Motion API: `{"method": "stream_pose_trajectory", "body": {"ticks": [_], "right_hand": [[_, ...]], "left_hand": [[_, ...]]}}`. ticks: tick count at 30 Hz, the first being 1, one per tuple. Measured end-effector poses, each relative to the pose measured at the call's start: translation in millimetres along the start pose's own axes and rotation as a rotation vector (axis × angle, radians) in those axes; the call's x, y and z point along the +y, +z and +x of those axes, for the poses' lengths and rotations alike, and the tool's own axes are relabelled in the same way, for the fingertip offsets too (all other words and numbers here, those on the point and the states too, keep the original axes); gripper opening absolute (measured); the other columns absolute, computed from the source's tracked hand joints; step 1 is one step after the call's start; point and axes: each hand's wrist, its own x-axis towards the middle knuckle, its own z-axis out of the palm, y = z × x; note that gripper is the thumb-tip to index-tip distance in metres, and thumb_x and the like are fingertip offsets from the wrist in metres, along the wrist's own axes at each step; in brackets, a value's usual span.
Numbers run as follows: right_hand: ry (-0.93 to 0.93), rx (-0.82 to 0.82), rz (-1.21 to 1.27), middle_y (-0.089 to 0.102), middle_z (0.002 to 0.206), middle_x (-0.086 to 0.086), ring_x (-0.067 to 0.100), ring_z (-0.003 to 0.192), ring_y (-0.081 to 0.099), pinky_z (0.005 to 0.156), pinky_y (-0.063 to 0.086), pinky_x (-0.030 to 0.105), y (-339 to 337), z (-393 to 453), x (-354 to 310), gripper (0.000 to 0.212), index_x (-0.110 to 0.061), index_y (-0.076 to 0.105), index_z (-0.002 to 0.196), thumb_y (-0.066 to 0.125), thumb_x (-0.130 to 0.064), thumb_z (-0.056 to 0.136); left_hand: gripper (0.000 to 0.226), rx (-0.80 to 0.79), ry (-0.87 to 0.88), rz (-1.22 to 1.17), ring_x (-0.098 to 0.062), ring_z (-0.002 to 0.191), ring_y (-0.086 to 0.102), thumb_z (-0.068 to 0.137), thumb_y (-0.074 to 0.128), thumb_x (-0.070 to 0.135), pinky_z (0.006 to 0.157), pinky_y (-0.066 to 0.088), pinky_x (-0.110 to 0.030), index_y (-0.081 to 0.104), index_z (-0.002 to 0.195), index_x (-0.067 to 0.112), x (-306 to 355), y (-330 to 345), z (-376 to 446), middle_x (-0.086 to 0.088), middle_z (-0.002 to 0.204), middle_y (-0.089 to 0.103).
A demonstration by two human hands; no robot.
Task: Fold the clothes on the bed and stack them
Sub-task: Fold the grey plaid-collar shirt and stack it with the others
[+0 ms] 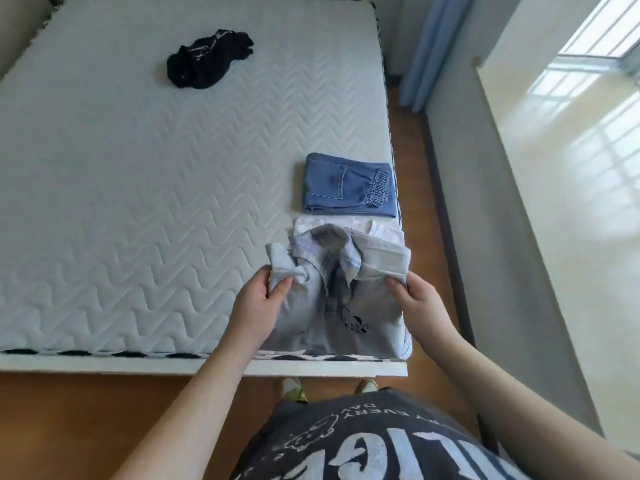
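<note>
Head view: left hand (258, 299) and right hand (414, 294) pinch the grey shirt (346, 289) just before the folded jeans (348, 183); fold evenly, keeping edges aligned.

light: bright daylight is coming in through the window (595, 26) at upper right | glare: the pale sill (568, 140) is reflecting the window grid | shadows: staying soft on the mattress (138, 168) | distortion: wide-angle lens is bending the bed edges and walls | focus: slight softness is showing overall
</note>
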Motion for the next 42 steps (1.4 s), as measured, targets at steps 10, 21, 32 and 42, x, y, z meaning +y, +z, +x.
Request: {"method": "stream_pose_trajectory", "body": {"ticks": [10,21,32,42], "right_hand": [[0.118,0.075,0.118,0.071,0.101,0.013,0.016,0.09,0.062,0.092,0.05,0.053,-30.1,32.3,48.9,0.022,-0.017,0.069,0.098,0.05,-0.028,0.1],[0.199,-0.093,0.222,0.074,0.101,-0.009,0.015,0.103,0.067,0.092,0.055,0.042,-81.9,94.1,97.8,0.022,-0.036,0.07,0.103,0.05,-0.029,0.1],[0.194,-0.08,0.134,0.075,0.093,-0.011,0.001,0.082,0.066,0.07,0.055,0.02,-66.6,194.3,132.3,0.023,-0.041,0.073,0.097,0.056,-0.026,0.097],[0.186,-0.014,0.112,0.076,0.094,-0.01,0.006,0.088,0.068,0.085,0.055,0.034,-48.4,278.9,154.7,0.03,-0.043,0.074,0.091,0.057,-0.019,0.097]], "left_hand": [[0.009,-0.098,-0.057,0.115,-0.029,0.077,0.063,0.092,0.062,0.036,0.068,0.046,-0.038,0.063,0.09,0.028,-14.9,39.1,63.3,-0.014,0.083,0.067],[0.02,-0.056,-0.198,0.096,-0.011,0.089,0.07,0.095,0.063,0.022,0.085,0.052,-0.041,0.069,0.096,0.041,-24.2,78.5,88.1,0.009,0.095,0.075],[0.02,-0.041,-0.314,0.107,-0.024,0.088,0.068,0.094,0.064,0.014,0.086,0.053,-0.051,0.068,0.091,0.033,-86.6,86.7,163.1,-0.003,0.093,0.075],[0.014,-0.095,-0.246,0.3,-0.03,0.092,0.067,0.092,0.065,0.016,0.086,0.051,-0.044,0.069,0.105,0.011,-117.8,103.2,270.9,-0.01,0.097,0.073]]}}
